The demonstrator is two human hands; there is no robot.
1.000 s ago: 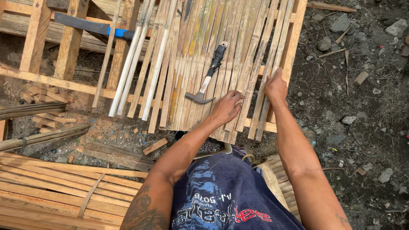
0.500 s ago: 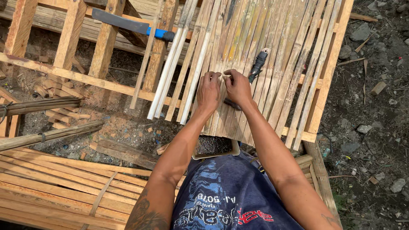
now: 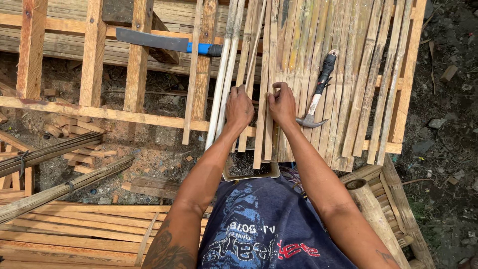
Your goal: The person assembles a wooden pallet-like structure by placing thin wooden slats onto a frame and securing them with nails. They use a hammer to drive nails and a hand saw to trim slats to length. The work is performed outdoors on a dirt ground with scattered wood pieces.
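Observation:
Many long bamboo slats [image 3: 348, 74] lie side by side across a wooden frame [image 3: 94, 112]. My left hand [image 3: 239, 107] presses down on the slats near the frame's front rail, fingers curled over one slat. My right hand [image 3: 282, 103] sits just beside it, fingers pinched on the edge of a slat [image 3: 262, 134]. A claw hammer [image 3: 318, 89] with a black grip rests on the slats right of my right hand, its head almost touching that hand.
A machete with a blue handle [image 3: 164, 42] lies across the frame at the back. A tin of nails [image 3: 249, 167] sits by my lap. Finished slat panels [image 3: 74, 239] lie at lower left, bamboo poles [image 3: 59, 187] above them, and gravel ground [image 3: 443, 124] to the right.
Both hands moved left and came together on the slats. My right hand left the panel's right edge; the view shifted so the hammer now lies to its right.

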